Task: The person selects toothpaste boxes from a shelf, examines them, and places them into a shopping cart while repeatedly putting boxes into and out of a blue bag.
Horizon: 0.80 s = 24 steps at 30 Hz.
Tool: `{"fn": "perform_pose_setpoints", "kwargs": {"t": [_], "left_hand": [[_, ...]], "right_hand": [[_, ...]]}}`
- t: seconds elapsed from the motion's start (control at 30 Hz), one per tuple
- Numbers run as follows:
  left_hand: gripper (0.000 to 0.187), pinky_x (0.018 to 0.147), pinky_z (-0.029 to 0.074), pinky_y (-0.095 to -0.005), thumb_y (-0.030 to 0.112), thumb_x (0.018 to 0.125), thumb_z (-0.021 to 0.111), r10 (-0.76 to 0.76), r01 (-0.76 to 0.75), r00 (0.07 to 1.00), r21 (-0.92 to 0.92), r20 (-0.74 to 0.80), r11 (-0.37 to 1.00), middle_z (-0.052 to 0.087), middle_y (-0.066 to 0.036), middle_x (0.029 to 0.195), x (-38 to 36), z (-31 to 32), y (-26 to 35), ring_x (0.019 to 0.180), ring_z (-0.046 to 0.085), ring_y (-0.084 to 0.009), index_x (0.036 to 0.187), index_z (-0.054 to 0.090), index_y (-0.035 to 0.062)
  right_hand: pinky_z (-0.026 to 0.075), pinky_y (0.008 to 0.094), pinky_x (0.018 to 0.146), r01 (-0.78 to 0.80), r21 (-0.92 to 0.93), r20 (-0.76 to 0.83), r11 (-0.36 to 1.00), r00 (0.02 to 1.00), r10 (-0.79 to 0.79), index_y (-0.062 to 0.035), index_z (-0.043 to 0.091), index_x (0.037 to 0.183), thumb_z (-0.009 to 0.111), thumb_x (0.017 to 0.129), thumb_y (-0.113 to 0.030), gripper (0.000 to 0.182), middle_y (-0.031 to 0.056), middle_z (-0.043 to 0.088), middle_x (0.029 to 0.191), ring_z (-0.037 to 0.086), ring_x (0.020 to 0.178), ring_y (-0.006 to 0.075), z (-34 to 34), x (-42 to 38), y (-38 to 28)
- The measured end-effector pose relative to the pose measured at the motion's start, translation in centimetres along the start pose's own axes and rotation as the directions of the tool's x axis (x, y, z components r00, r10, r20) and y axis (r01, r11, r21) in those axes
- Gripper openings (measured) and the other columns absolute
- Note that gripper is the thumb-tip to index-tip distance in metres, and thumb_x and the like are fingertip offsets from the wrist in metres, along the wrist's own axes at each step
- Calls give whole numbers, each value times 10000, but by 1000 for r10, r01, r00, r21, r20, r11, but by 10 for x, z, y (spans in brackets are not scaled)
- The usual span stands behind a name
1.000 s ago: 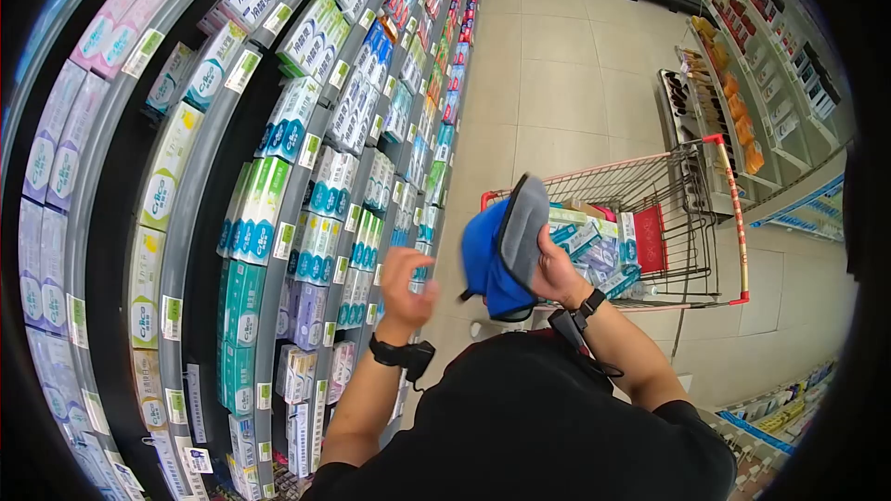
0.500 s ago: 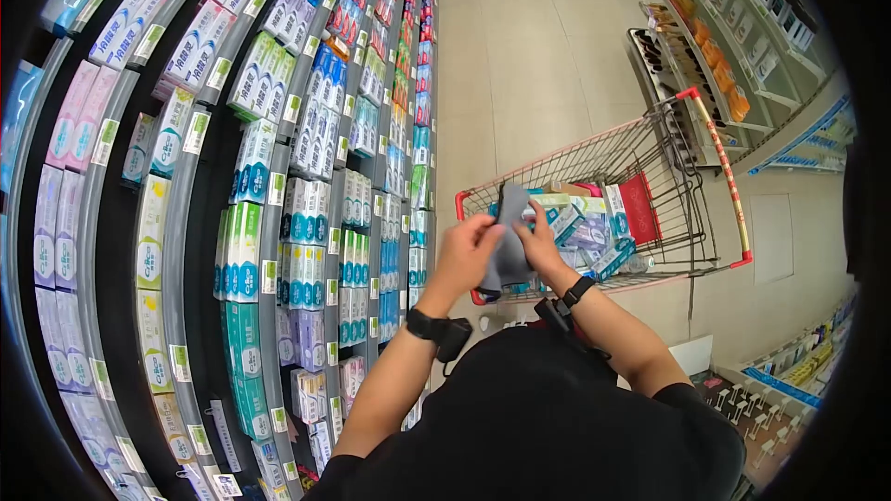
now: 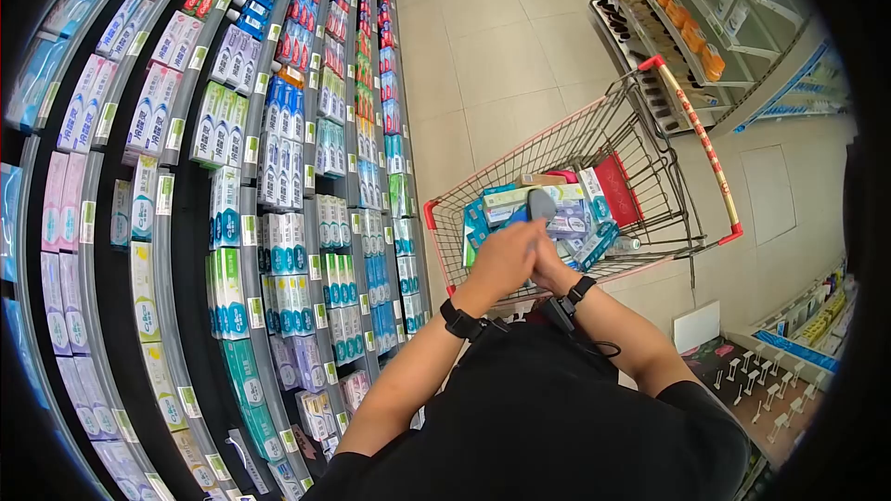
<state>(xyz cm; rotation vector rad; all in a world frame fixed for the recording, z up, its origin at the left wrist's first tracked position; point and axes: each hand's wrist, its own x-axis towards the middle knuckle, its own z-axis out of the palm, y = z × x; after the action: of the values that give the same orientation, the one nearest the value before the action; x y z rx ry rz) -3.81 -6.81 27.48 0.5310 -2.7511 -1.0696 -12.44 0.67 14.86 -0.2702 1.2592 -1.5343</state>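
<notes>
My left hand and my right hand are pressed together over the near end of a wire shopping cart. Between them they grip a folded grey and blue cloth, of which only the grey tip shows above my fingers. The cart holds several boxes of toothpaste and a red pack. Both wrists wear black bands.
Tall shelves full of toothpaste boxes run along my left. A tiled aisle stretches ahead. More shelving with goods stands to the right beyond the cart, and a hook rack sits at lower right.
My left hand came off the shelf side and joined the right on the cloth. The blue and grey cloth, held open a second ago, is now bunched small between both hands above the cart.
</notes>
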Motion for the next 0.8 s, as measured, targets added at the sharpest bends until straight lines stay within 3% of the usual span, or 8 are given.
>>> {"fn": "perform_pose_setpoints", "kwargs": {"t": [0.13,0.23,0.3,0.43,0.57,0.6,0.7,0.8], "left_hand": [[604,730,511,-463,69,851,582,60,-55,983,-32,174,998,571,-181,1047,6,20,30,866,618,-390,1437,437,85],[736,845,479,-467,186,877,638,104,-91,982,-86,160,992,537,-202,1177,11,15,36,987,582,-390,1521,296,84],[810,938,447,-467,249,870,678,169,-165,984,-71,55,984,538,-217,1231,9,17,30,1070,555,-393,1535,255,60],[834,1005,397,-443,500,947,578,121,-13,982,-594,143,804,555,-185,1305,-10,34,-4,1169,551,-337,1540,226,30],[507,859,454,-335,434,1043,429,-203,129,978,-653,-38,746,616,-104,1001,-37,62,-37,931,577,-193,1276,536,-4],[468,824,450,-315,415,1053,412,-286,163,956,-697,-63,698,606,-83,966,-41,68,-48,893,563,-171,1213,559,1],[405,739,439,-272,359,1072,390,-460,282,888,-752,-30,595,584,-32,880,-48,86,-91,802,532,-120,1074,607,16],[308,690,453,-269,305,1041,496,-466,475,864,-623,194,622,598,-15,838,-64,103,-160,750,543,-106,1076,622,26]], "right_hand": [[425,403,1073,388,-313,269,867,912,-311,-116,318,1468,419,1040,-346,496,107,450,1437,477,1301,248,-32,0,-2],[420,450,1089,183,314,282,932,919,-276,-114,393,1481,354,1027,-502,599,108,459,1471,486,1316,272,-35,19,-8],[450,474,1056,-227,744,323,629,945,-42,-114,435,1448,342,1019,-521,598,122,518,1413,534,1267,289,-46,18,-16],[498,491,988,-266,722,288,639,955,72,-71,484,1391,323,1011,-531,617,156,558,1349,590,1174,314,-65,-8,-43],[505,453,981,-96,747,160,658,986,-38,-86,489,1386,409,1000,-484,560,135,548,1371,587,1174,306,-68,-16,-30],[512,416,952,278,91,66,956,957,-284,-87,532,1331,566,951,-303,438,128,604,1292,612,1129,282,-73,-17,-22],[493,401,971,546,-782,294,301,749,-594,-99,617,1215,637,893,-204,339,98,659,1198,628,1105,282,-64,-36,-68],[525,351,768,557,-586,170,588,795,-582,-84,645,1036,693,783,-50,259,73,688,964,662,882,252,-71,-52,-100]]}}
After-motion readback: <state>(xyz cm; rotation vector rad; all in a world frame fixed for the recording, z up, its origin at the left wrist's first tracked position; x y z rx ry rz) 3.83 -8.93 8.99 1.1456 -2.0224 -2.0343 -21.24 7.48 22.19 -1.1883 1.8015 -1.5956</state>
